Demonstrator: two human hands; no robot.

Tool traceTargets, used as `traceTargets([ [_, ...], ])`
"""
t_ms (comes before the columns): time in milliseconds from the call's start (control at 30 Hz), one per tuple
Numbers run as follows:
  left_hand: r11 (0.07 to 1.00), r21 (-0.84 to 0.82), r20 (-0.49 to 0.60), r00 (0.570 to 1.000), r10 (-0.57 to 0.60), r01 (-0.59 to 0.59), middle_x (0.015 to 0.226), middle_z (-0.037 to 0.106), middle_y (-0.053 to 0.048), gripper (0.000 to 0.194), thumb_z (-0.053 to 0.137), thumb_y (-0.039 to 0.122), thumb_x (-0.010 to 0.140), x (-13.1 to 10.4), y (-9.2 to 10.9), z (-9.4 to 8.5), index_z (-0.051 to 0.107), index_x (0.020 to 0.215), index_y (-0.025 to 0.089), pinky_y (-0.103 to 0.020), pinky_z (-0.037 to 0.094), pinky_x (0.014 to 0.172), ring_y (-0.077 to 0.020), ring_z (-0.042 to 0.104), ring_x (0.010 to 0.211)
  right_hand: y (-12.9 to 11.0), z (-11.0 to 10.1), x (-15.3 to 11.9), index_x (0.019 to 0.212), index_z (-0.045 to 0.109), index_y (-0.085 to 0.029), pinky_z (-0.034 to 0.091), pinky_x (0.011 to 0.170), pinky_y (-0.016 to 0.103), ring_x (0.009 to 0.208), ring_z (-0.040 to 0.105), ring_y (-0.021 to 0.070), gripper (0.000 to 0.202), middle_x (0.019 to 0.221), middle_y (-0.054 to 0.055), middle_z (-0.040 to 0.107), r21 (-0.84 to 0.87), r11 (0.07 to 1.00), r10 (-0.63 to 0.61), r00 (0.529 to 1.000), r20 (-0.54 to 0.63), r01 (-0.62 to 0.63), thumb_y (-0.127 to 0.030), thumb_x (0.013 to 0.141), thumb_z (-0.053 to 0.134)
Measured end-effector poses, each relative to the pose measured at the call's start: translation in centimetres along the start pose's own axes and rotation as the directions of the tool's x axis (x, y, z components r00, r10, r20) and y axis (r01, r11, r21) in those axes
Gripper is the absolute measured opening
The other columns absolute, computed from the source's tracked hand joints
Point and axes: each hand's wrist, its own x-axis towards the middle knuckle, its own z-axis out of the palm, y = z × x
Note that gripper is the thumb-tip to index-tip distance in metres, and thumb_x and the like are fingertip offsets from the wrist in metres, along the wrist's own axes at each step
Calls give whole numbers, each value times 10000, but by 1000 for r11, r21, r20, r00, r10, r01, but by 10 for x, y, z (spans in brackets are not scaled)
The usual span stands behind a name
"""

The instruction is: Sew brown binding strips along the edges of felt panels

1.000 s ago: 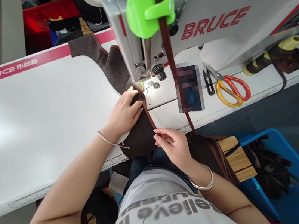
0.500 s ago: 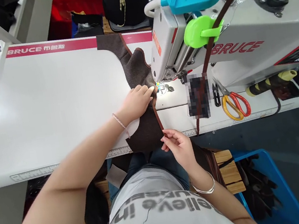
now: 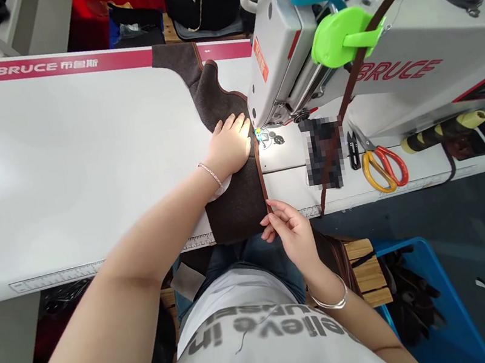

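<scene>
Brown cloth (image 3: 238,210) runs down the middle of the frame, right by the white sewing machine (image 3: 274,72) at the upper right. The left hand (image 3: 231,146) lies flat on it, fingers a little apart, gripping nothing. Below, near the cloth's bottom corner, the right hand (image 3: 290,227) pinches the red-brown edge strip (image 3: 261,172) with its fingertips.

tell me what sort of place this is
Probably a sewing workshop: a BRUCE sewing machine stands over dark brown fabric, scissors lie close by, and a blue bin holds dark pieces.
</scene>
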Motion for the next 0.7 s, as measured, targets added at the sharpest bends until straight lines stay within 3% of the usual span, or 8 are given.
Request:
traceTargets([
  [167, 986, -95, -68, 988, -141, 135, 1412, 470, -151, 488, 276, 225, 931, 16, 7, 6, 455, 1369, 101, -530, 228, 1132, -330, 330, 1372, -2, 2, 3, 1216, 572, -187, 523, 476, 211, 534, 639, 105, 375, 782, 9, 674, -19, 999, -32, 999, 4, 32, -359, 883, 584],
  [267, 976, -138, -115, 976, -184, 168, 1263, 556, -158, 404, 325, 224, 909, 20, 8, 7, 552, 1232, 136, -523, 310, 1078, -348, 405, 1296, -1, 3, 5, 1255, 563, -187, 535, 487, 211, 537, 640, 101, 385, 799, 15, 681, -80, 995, -66, 998, 13, 67, -347, 906, 552],
  [400, 988, -52, -156, 976, -153, 147, 1001, 590, -141, 246, 398, 258, 889, 18, 7, 7, 615, 931, 151, -487, 436, 937, -332, 529, 1076, 2, 2, 7, 1249, 576, -171, 525, 471, 202, 492, 629, 94, 373, 793, 18, 685, -143, 987, -77, 997, 23, 79, -326, 913, 526],
  [500, 994, 33, -161, 982, -102, 109, 837, 574, -114, 237, 412, 278, 894, 11, 11, 5, 586, 774, 171, -448, 483, 848, -298, 561, 949, 2, -1, 9, 1226, 595, -173, 518, 479, 204, 470, 629, 94, 349, 778, 17, 698, -187, 978, -83, 996, 30, 88, -314, 919, 505],
  [600, 999, 37, -118, 992, -33, 38, 882, 601, -124, 219, 422, 294, 896, -3, 17, 0, 598, 841, 177, -458, 489, 862, -313, 566, 989, 0, -3, 11, 1216, 601, -167, 516, 497, 207, 461, 629, 93, 337, 777, 19, 707, -222, 969, -98, 994, 46, 106, -283, 921, 488],
  [700, 1000, -21, -76, 997, 14, -16, 1167, 602, -142, 314, 386, 293, 917, -18, 23, -3, 581, 1123, 158, -483, 448, 983, -331, 502, 1196, 0, -5, 12, 1210, 605, -160, 521, 528, 218, 473, 631, 96, 328, 767, 19, 706, -255, 956, -134, 989, 66, 147, -252, 921, 478],
])
